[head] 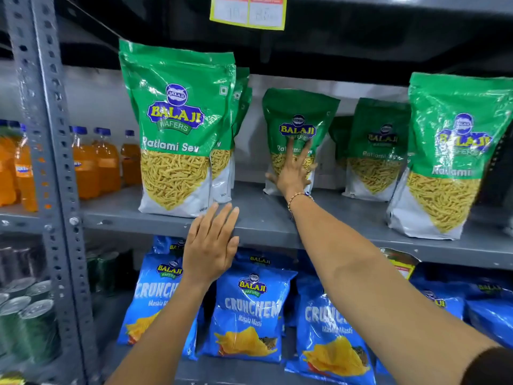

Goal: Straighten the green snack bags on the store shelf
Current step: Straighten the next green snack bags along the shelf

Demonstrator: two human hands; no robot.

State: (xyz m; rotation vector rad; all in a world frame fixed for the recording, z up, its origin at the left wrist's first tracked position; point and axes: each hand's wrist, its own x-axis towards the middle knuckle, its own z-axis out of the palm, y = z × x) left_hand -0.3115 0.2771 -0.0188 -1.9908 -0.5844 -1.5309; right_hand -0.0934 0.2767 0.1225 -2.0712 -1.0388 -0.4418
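Green Balaji Ratlami Sev bags stand on the grey middle shelf (263, 215). A tall front bag (177, 129) stands at the left with more bags behind it. A smaller bag (298, 118) stands farther back in the middle, and my right hand (293, 170) lies flat against its front, fingers spread. Another bag (374, 151) stands behind to the right, and a large bag (449, 157) leans at the far right near the shelf's front. My left hand (211, 243) is open with fingers together, hovering at the shelf's front edge just right of the tall bag.
Blue Crunchem bags (247, 315) fill the shelf below. Orange drink bottles (94, 162) stand in the bay to the left, past a perforated grey upright (52, 162). Green cans (27, 323) sit at the lower left. A yellow price tag (248, 12) hangs from the shelf above.
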